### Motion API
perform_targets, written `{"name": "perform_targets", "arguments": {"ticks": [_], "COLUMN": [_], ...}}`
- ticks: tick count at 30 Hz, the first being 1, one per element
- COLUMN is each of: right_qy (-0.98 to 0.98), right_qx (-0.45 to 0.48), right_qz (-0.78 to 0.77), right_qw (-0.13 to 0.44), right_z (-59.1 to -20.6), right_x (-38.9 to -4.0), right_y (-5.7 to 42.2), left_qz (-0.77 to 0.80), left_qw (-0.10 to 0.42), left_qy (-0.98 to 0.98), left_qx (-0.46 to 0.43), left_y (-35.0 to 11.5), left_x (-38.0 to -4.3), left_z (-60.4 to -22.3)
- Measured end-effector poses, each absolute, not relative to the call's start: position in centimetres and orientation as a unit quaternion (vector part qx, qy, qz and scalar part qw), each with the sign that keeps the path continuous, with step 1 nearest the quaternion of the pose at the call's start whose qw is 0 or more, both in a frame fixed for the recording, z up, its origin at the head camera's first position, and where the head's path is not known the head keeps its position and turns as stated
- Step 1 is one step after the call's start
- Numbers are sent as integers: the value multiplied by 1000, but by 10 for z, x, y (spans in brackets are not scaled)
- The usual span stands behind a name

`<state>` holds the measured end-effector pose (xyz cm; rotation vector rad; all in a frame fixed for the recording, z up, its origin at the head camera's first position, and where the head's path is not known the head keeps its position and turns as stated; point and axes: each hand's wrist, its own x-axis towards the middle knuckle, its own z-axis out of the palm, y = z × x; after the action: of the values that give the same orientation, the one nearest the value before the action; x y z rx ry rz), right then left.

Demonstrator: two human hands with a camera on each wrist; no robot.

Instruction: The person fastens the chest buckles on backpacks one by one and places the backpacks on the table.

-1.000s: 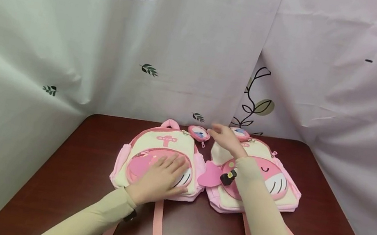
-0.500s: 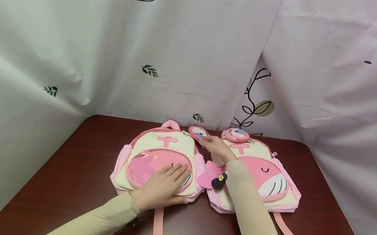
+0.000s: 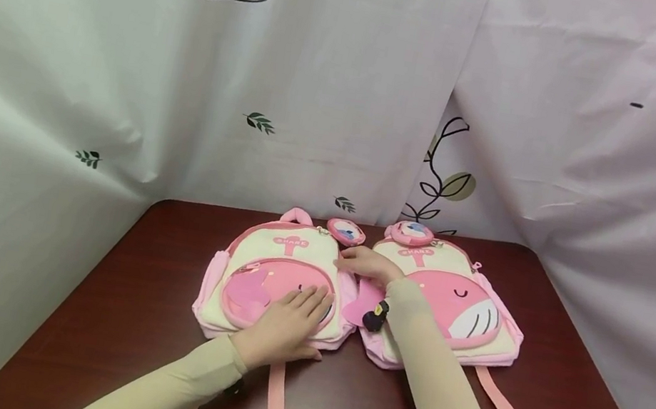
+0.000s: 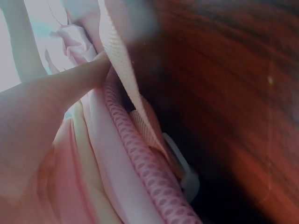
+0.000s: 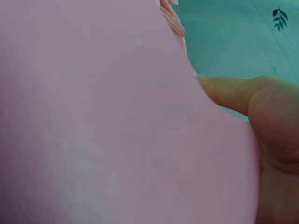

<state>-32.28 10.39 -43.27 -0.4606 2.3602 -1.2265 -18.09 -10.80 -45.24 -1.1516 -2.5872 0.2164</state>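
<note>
A cream and pink whale backpack [image 3: 260,240] lies on the dark wooden table, front side up. My left hand [image 3: 285,324] rests on its whale pocket, fingers spread flat over the pocket's right part. In the left wrist view, the left thumb [image 4: 81,81] runs down along the pink mesh edge [image 4: 135,154]. My right hand [image 3: 372,266] is at the bag's upper right edge, fingertips right at the side seam. In the right wrist view, a pink flap fills most of the picture, showing the right thumb [image 5: 229,91] but hiding the other fingers; whether they pinch anything, I cannot tell.
A second matching backpack [image 3: 481,299] lies close on the right, its pink tail flap [image 3: 360,304] between the bags. Small round pouches [image 3: 346,231] hang at both tops. Loose straps [image 3: 276,406] trail toward the front. A white printed curtain [image 3: 334,90] stands behind the table.
My right hand has come down and left from between the round pouches to the left backpack's right edge. My left hand has slid slightly right and down on the pocket.
</note>
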Motion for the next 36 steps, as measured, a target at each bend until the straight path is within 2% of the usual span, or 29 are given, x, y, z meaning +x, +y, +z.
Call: {"name": "perform_targets", "arguments": {"ticks": [9, 14, 23, 29, 36], "right_qy": [859, 839, 857, 837, 794], "right_qx": [-166, -157, -169, -147, -107], "right_qz": [-439, -471, -461, -516, -596], "right_qw": [207, 223, 154, 112, 60], "right_z": [-431, -420, -392, -370, -350], "right_x": [-323, -322, -317, -308, -302], "right_y": [104, 104, 98, 92, 87], "left_qz": [52, 31, -31, -90, -119], "left_qw": [134, 137, 140, 174, 254], "left_qy": [-905, -906, -915, -910, -894], "left_qx": [-400, -400, -377, -365, -350], "left_y": [-111, -115, -126, -138, -146], "left_x": [-181, -181, -179, -175, -172], "left_z": [-444, -432, -404, -387, -375]}}
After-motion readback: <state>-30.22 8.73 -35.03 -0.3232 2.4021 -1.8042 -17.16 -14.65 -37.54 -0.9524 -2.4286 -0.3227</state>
